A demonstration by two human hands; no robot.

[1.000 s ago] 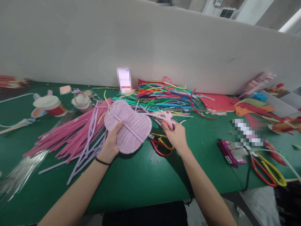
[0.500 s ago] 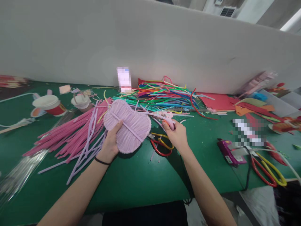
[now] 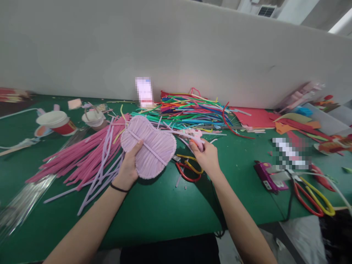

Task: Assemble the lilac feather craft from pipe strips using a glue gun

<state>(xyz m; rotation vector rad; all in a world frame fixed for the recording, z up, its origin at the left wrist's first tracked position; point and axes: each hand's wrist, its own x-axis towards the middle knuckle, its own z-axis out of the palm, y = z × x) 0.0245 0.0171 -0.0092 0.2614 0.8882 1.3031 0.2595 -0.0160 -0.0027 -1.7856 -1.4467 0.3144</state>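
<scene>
My left hand (image 3: pixel 128 165) grips a lilac heart-shaped panel (image 3: pixel 155 161) covered in pipe cleaners, thumb on its face and fingers behind. One lilac stem crosses the panel's face as a diagonal rib. My right hand (image 3: pixel 206 156) is wrapped round a pink glue gun (image 3: pixel 197 135) with an orange trigger, to the right of the panel and apart from it. A lilac pipe cleaner (image 3: pixel 176 131) runs towards the glue gun; whether my fingers touch it, I cannot tell. Scissors (image 3: pixel 189 170) with red and yellow handles lie on the table below the glue gun.
Pink pipe cleaners (image 3: pixel 79 154) and loose lilac ones (image 3: pixel 95 190) lie at left, near a lidded paper cup (image 3: pixel 59 123). A multicoloured pile of pipe cleaners (image 3: pixel 192 112) sits behind. At right are a purple box (image 3: pixel 271 178), a white cable and second scissors (image 3: pixel 310 200).
</scene>
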